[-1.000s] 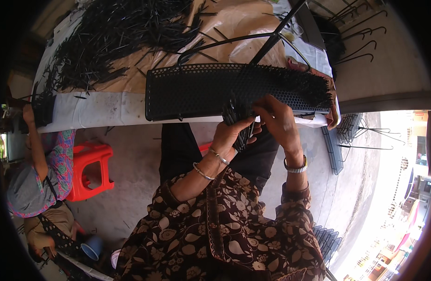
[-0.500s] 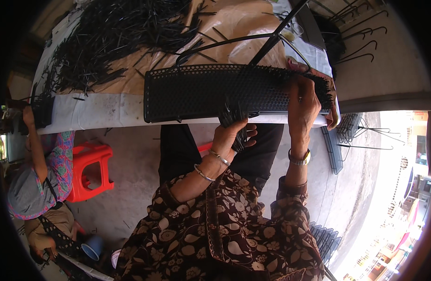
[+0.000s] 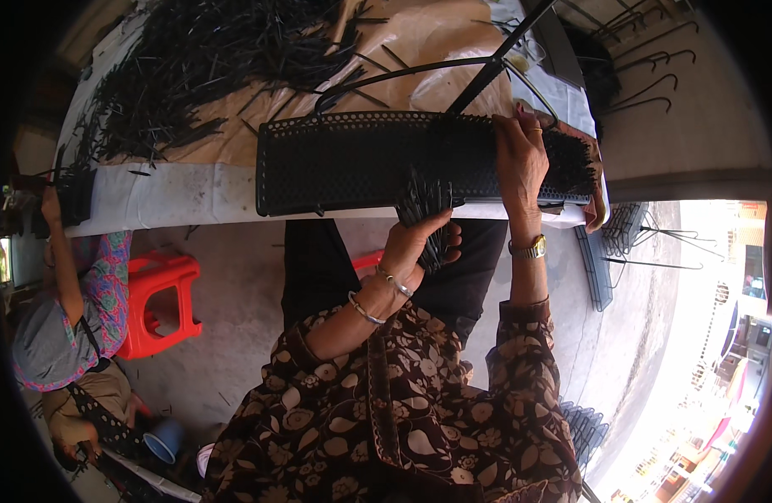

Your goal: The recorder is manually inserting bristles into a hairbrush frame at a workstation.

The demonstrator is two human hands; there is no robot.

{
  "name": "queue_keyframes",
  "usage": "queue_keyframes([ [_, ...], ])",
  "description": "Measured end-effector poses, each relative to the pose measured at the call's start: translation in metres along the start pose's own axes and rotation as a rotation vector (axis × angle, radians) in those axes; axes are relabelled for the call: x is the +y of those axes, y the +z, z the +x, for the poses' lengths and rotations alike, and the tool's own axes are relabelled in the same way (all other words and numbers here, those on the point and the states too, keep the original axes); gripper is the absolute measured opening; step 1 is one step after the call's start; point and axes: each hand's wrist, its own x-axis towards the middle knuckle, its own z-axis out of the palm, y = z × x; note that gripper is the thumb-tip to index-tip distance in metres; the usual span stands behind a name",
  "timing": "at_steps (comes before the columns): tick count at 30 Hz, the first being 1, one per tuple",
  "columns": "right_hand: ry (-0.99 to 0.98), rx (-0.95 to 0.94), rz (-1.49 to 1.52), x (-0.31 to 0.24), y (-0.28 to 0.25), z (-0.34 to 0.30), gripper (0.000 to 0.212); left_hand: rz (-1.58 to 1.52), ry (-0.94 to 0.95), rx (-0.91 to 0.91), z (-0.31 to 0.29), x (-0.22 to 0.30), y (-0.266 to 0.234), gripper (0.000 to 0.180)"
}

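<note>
A long black perforated panel (image 3: pixel 344 163) lies along the near edge of the table (image 3: pixel 185 197), its right part bristling with short black sticks. My left hand (image 3: pixel 419 243) is below the table edge, closed around a bundle of black sticks (image 3: pixel 424 205) that points up at the panel. My right hand (image 3: pixel 520 155) rests on top of the panel's right part, fingers pressed down among the inserted sticks. Whether it pinches a stick is hidden.
A large heap of loose black sticks (image 3: pixel 185 67) covers the far left of the table. Curved black metal rods (image 3: pixel 487 71) cross the table behind the panel. A red plastic stool (image 3: pixel 155 302) stands on the floor at left, beside another person (image 3: pixel 59 335) seated there.
My right hand has left the stick bundle, moved up and to the right, and now lies on the panel. My left hand has kept its grip on the bundle.
</note>
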Motion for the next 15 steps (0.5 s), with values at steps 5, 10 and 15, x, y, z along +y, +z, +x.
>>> queue_keyframes([
  [5,0.018,0.01,-0.086,-0.009,0.001,-0.002,0.02,0.019,0.031,-0.049,0.001,0.002,-0.001,0.017],
  [10,0.183,-0.264,0.387,-0.03,-0.032,-0.022,0.02,0.023,0.05,-0.037,-0.001,0.004,-0.003,0.017],
  [15,0.324,-0.58,0.691,-0.041,-0.043,-0.035,0.014,0.016,0.081,-0.039,-0.001,0.003,0.002,0.019],
])
